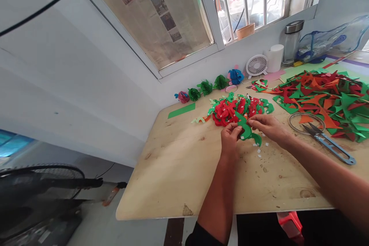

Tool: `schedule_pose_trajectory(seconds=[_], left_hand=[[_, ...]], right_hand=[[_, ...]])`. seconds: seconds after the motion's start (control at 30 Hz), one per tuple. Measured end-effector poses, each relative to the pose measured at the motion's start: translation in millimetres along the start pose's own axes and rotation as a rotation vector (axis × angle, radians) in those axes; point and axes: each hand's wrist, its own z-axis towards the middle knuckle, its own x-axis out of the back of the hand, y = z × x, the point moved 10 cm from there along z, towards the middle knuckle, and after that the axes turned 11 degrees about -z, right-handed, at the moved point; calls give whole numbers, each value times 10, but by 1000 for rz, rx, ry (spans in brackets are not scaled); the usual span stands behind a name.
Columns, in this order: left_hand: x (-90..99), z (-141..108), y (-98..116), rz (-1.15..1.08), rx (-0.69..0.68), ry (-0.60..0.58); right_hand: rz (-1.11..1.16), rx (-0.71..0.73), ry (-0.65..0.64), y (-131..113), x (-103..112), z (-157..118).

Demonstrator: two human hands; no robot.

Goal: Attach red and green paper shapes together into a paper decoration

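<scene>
My left hand (230, 133) pinches the left edge of a curved green paper cutout (245, 130) held just above the wooden table. At the cutout's right side is my right hand (266, 125), thumb and fingertips pressed together; whatever sits between them is too small to make out. Another green cutout piece (256, 139) lies under or hangs from the held one; I cannot tell which. Several small white squares (259, 151) are scattered on the table below. Right behind the hands rises a pile of red cutouts (226, 110) with white squares on them, mixed with green ones.
Blue thread snips (331, 144) and a tape ring (306, 123) lie to the right, before a heap of paper scraps (325, 96). Folded paper ornaments (206, 87), a small white fan (256, 65) and a glass bottle (291, 44) line the wall. A green strip (181, 110) lies back left.
</scene>
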Motion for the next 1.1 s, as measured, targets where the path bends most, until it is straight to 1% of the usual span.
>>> schedule_pose_trajectory(seconds=[0.1,0.2,0.33,0.47,0.57,0.7,0.8,0.87,0.97,1.1], left_hand=[[-42,-2,34,90,-39,-32],[-94,-32,111,208,-122,-56],[-134,-81,189,324,-210,-52],[-137,-89,164,348,-200,-55],[-148,-75,125,336,-170,-82],[-162,-56,54,286,-95,-119],[-208,-65,-19,271,-36,-179],[-224,-80,-27,293,-45,-196],[-217,-105,23,348,-119,-178],[-226,-116,76,371,-170,-177]], right_hand=[[50,25,7,-37,-3,-5],[113,45,26,-8,-15,11],[90,87,70,9,-2,19],[30,91,120,12,46,9],[14,53,132,58,60,15],[74,18,120,132,43,34],[73,9,121,153,46,36],[39,-9,126,163,57,30],[11,-24,125,163,62,21],[52,-23,134,168,67,24]])
